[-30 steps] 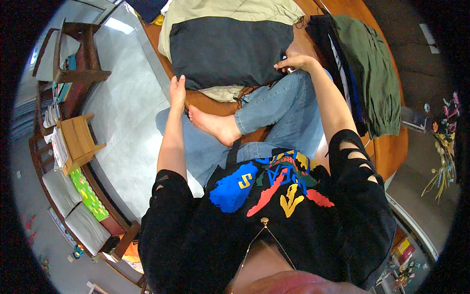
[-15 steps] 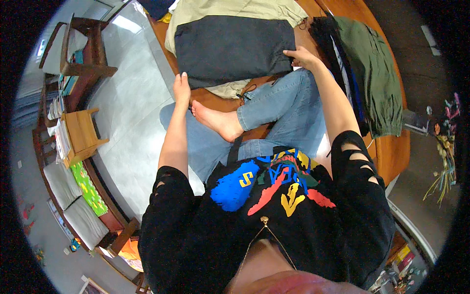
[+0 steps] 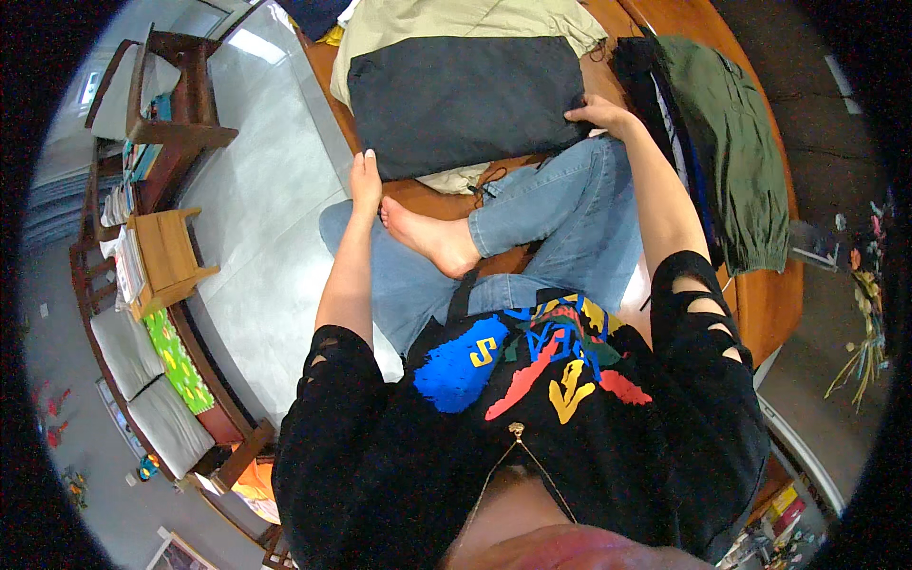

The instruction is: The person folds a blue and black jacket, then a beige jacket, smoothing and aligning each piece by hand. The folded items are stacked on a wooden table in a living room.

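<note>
Dark cloth point(image 3: 465, 104): judged soft, light, best held edgewise. Its opposite sides are gripped by left hand point(image 3: 365, 180) and right hand point(image 3: 604, 115).

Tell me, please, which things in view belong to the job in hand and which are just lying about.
Job in hand:
- dark grey cloth, with the left hand at its near left corner, right hand at its right edge
- probably the pale garment beneath
- perhaps the olive garment

Lying about:
- green patterned cloth
- grey cushions
- wooden stool
</note>
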`<state>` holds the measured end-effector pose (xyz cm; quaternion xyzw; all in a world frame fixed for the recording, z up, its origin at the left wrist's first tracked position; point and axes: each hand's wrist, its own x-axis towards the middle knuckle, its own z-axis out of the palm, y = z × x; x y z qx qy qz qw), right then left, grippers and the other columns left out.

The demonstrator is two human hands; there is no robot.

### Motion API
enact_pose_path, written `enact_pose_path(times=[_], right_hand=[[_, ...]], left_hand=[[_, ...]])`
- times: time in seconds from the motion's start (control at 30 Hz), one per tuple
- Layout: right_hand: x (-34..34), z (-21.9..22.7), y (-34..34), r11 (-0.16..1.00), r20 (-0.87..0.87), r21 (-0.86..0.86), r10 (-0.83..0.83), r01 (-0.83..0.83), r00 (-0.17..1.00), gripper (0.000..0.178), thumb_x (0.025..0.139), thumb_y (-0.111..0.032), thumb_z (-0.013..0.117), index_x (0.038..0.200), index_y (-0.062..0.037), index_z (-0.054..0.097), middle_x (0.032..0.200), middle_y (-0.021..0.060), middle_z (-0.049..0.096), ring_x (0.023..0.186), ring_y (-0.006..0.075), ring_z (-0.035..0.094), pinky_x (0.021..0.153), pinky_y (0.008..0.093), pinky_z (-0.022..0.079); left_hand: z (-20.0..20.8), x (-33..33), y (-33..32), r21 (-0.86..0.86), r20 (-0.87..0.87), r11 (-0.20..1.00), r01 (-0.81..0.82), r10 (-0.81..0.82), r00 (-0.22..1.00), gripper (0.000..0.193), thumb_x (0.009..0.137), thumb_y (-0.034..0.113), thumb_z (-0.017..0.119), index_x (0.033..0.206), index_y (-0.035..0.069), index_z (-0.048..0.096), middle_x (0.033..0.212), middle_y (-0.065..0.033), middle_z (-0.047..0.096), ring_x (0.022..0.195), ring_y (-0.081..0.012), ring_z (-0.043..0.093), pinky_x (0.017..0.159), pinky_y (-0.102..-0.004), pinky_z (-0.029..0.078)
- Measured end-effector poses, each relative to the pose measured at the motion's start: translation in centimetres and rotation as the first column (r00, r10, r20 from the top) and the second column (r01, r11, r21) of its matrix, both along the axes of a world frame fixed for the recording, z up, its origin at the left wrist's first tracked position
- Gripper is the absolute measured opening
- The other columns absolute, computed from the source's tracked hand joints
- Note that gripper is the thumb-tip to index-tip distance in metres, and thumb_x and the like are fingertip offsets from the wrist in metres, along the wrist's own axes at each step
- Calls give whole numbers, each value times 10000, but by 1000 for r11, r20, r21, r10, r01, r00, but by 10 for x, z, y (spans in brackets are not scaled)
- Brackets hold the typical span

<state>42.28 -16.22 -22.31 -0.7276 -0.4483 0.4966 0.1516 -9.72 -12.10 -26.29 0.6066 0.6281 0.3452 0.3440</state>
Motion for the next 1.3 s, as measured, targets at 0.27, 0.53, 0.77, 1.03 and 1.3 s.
enact_pose_path(times=[0.27, 0.53, 0.77, 1.03, 1.3], right_hand=[[-15, -24, 6, 967, 576, -99, 248, -235, 779, 566, 837, -337, 786, 1229, 53, 663, 1274, 277, 666, 1172, 421, 649, 996, 464, 520], [-46, 23, -11, 906, 795, 393, -249, -157, 552, 473, 835, -175, 723, 1273, -37, 609, 1336, 216, 608, 1222, 380, 599, 975, 501, 524], [-175, 47, 15, 516, 605, 705, -79, -487, 792, 492, 907, -165, 658, 1376, -59, 553, 1530, 163, 459, 1426, 354, 419, 1168, 525, 348], [-141, -13, 50, 778, 730, 481, -99, -405, 676, 608, 954, -438, 611, 1478, -155, 489, 1567, 102, 427, 1460, 310, 358, 1171, 536, 299], [-124, -70, 49, 822, 737, 524, -308, -222, 601, 720, 999, -576, 502, 1589, -185, 370, 1670, 146, 271, 1551, 344, 223, 1207, 624, 208]], left_hand=[[1, -1, 1, 24, -71, 1000, 7, -5, 997, 388, 1070, 312, 491, 905, -31, 568, 864, -248, 632, 800, -377, 612, 759, -455, 465], [23, 28, -2, 316, -55, 878, -359, 394, 917, 200, 989, 155, 563, 1125, 20, 623, 1140, -185, 661, 1065, -369, 609, 964, -462, 464], [66, 141, 5, 431, -511, 832, 350, -94, 854, 459, 906, 176, 658, 1349, 82, 581, 1496, -124, 485, 1440, -299, 394, 1176, -630, 239], [37, 131, 91, 159, -856, 766, 622, -207, 474, 657, 994, 512, 533, 1550, 178, 428, 1652, -64, 335, 1529, -249, 288, 1211, -662, 174], [0, 80, 164, 209, -866, 865, 455, -53, 497, 789, 994, 600, 486, 1604, 127, 320, 1696, -60, 247, 1551, -192, 256, 1213, -669, 134]])
